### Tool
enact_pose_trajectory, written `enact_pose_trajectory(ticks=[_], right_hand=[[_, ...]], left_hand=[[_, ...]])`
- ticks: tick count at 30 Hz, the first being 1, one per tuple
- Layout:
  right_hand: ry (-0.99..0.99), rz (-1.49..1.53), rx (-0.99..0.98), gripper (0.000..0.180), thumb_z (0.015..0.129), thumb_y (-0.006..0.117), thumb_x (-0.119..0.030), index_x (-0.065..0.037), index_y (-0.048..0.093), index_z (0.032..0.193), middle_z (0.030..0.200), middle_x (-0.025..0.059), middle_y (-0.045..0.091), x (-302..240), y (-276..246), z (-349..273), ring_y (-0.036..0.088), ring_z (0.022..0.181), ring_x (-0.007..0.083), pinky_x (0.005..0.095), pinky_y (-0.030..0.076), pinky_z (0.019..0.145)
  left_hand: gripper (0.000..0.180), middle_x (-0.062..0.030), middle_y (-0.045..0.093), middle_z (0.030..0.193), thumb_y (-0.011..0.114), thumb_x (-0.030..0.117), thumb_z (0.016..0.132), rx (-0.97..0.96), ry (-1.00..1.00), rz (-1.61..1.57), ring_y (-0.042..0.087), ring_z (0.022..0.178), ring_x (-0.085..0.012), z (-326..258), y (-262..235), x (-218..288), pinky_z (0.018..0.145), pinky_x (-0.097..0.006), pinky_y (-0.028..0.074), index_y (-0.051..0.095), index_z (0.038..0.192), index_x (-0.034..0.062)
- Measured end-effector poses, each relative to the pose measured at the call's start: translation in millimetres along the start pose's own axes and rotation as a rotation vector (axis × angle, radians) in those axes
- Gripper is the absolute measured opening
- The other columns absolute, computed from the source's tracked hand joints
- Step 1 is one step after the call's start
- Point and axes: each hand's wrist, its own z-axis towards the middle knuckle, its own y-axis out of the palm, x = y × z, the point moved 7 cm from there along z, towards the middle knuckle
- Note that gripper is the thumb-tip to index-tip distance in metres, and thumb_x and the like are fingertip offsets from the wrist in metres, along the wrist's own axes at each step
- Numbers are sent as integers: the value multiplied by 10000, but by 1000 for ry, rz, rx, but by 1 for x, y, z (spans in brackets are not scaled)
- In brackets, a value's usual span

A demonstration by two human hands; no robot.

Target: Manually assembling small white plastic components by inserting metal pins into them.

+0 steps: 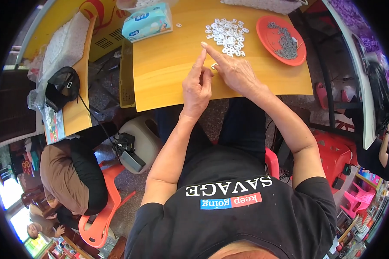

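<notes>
Tissue pack (147, 23), lettered, at eleven o'clock; white pieces (230, 32), one o'clock.
Left hand (196, 90), right hand (238, 74): index fingers straight, meeting; pinch unclear.

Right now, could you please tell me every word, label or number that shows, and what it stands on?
I'll leave wording uncopied; lettering shows here:
Black shirt: white capitals, upside down.
Blue-and-red strip on it: lettering, upside down.
Blue soft pack: lettering on dark-blue labels.
Yellow panel: large red lettering, partly cut off.
Packages, far right: too small to read.
</notes>
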Motion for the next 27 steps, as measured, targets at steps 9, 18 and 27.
enact_pose_trajectory(ticks=[9,18,27], right_hand=[[16,31,-18,824,805,629,-48,-240,277,1525,767,112,646,2,1,0,648,616,286,394,503,513],[86,53,-75,774,855,614,-27,-205,272,1526,1000,169,673,5,5,-3,671,795,322,410,537,650],[13,27,43,798,809,620,-52,-158,278,1522,772,116,610,-2,2,-3,634,643,287,389,509,547]], left_hand=[[534,-82,539,830,581,-105,863,25,74,88,542,706,-173,1,2,8,663,-288,479,525,1363,76],[619,-89,593,933,591,-99,817,-12,54,159,575,866,-240,4,4,9,782,-366,478,497,1395,100],[707,-161,305,1501,569,51,814,-77,63,690,213,1410,-401,5,17,6,1140,-596,92,353,1485,111]])
